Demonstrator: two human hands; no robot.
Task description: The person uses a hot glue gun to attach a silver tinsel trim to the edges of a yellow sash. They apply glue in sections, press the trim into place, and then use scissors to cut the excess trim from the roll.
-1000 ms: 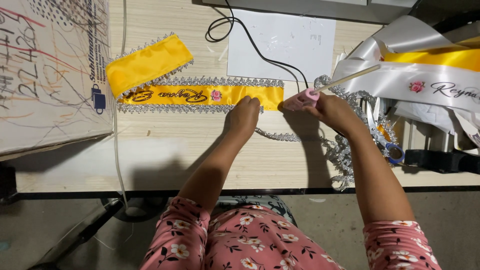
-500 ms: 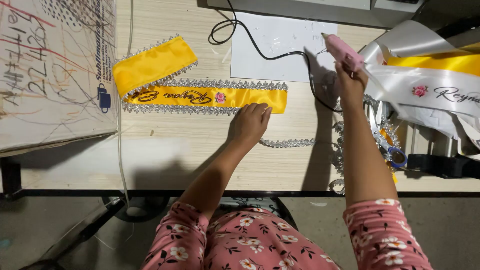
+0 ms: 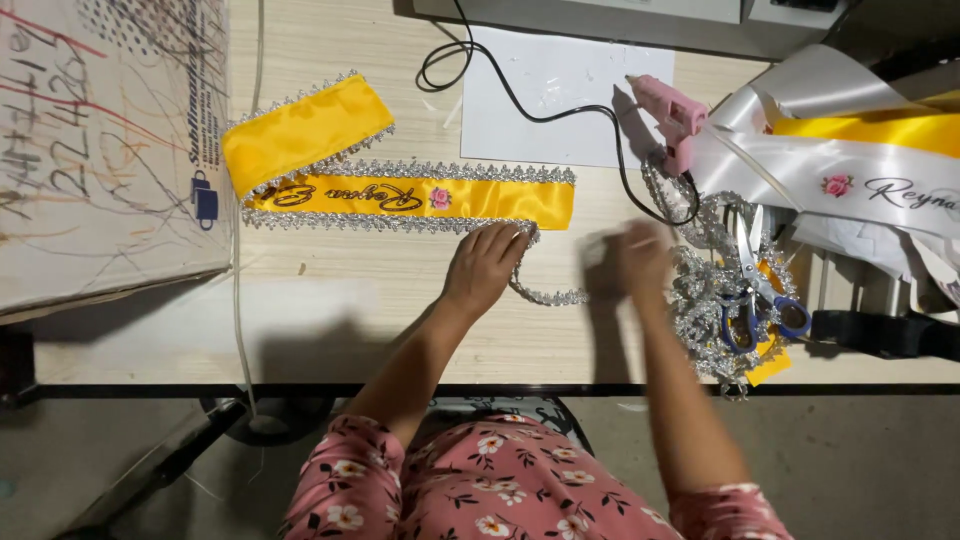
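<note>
A yellow satin sash [image 3: 400, 195] with script lettering, a small rose and silver beaded trim lies flat on the wooden table [image 3: 400, 320], its left end folded back. My left hand [image 3: 485, 265] rests at the sash's lower right edge, fingertips pressing the loose silver trim [image 3: 550, 293] that curls away to the right. My right hand [image 3: 640, 260] hovers just right of it, motion-blurred, with nothing seen in it. The pink glue gun [image 3: 672, 108] lies on the table by a white sheet [image 3: 560, 100], apart from both hands.
A black cord [image 3: 520, 100] runs from the glue gun across the white sheet. Blue-handled scissors [image 3: 755, 285] sit on a heap of silver trim at the right, under white and yellow sashes [image 3: 850, 170]. A scribbled cardboard box [image 3: 100, 150] fills the left side.
My right hand lifted the glue gun away from the sash end, set it down at the back right, and has come back toward the trim. My left hand stayed on the trim.
</note>
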